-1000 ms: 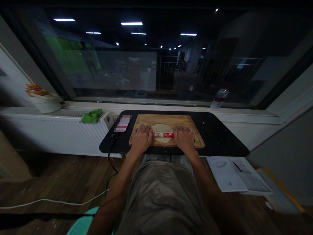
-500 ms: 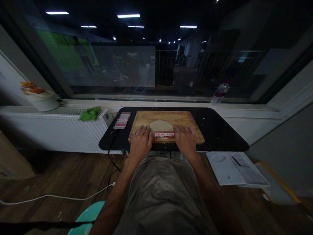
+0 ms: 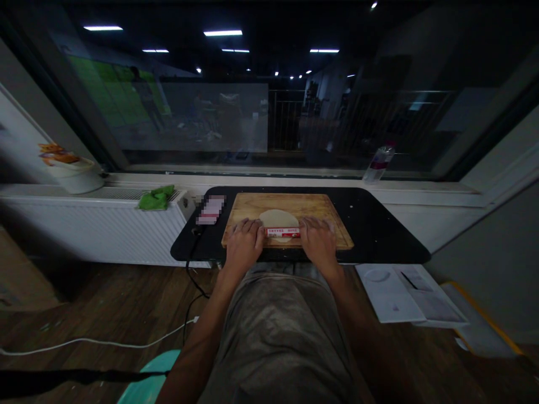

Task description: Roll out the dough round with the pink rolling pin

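Observation:
A round, flat sheet of pale dough (image 3: 278,217) lies on a wooden cutting board (image 3: 290,200). Across its near part rests a rolling pin (image 3: 283,232) wrapped in a red and white label. My left hand (image 3: 244,241) is closed over the pin's left end and my right hand (image 3: 318,238) over the right end. Both palms face down, and the hands cover the pin's ends. Dough shows on the far side of the pin, with a small strip on the near side.
The board lies on a black table (image 3: 379,230) below a large window. To its left are a phone-like blurred item (image 3: 211,210) and a black cable. A green cloth (image 3: 156,197) and white bucket (image 3: 80,177) sit on the radiator. A bottle (image 3: 379,163) stands on the sill.
The pin has turned slightly under my hands, showing more red on its label, and sits a touch farther forward on the dough. Both hands keep their hold. The view has tilted slightly.

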{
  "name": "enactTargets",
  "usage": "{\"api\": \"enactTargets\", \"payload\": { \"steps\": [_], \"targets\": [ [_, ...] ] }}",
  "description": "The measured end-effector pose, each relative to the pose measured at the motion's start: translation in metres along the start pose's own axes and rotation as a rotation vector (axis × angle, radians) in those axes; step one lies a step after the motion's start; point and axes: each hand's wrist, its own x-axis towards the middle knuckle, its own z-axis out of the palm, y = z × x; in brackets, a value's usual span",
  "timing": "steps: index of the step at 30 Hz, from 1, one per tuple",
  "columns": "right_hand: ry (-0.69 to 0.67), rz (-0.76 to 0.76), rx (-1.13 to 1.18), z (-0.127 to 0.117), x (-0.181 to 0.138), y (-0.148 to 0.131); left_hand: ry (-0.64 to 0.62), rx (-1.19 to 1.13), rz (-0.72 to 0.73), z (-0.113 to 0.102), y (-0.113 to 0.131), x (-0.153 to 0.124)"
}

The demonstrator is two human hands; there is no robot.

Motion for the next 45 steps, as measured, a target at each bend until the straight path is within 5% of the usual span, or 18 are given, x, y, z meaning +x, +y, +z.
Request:
{"api": "enactTargets", "payload": {
  "steps": [5, 15, 25, 37, 45],
  "targets": [
    [0.051, -0.021, 0.031, 0.007, -0.012, 0.006, 0.032, -0.048, 0.017, 0.003, -0.001, -0.009],
    [-0.048, 0.015, -0.077, 0.008, 0.037, 0.003, 0.0, -0.028, -0.026, 0.01, -0.007, 0.031],
    [0.057, 0.019, 0.023, 0.016, -0.001, 0.006, 0.055, -0.106, -0.018, 0.012, -0.001, -0.003],
    [-0.1, 0.021, -0.095, 0.002, 0.045, 0.0, 0.01, -0.004, -0.027, 0.014, -0.005, 0.03],
    [-0.066, -0.027, -0.042, 0.002, 0.019, 0.004, 0.02, -0.08, 0.026, 0.013, -0.004, 0.008]
  ]
}}
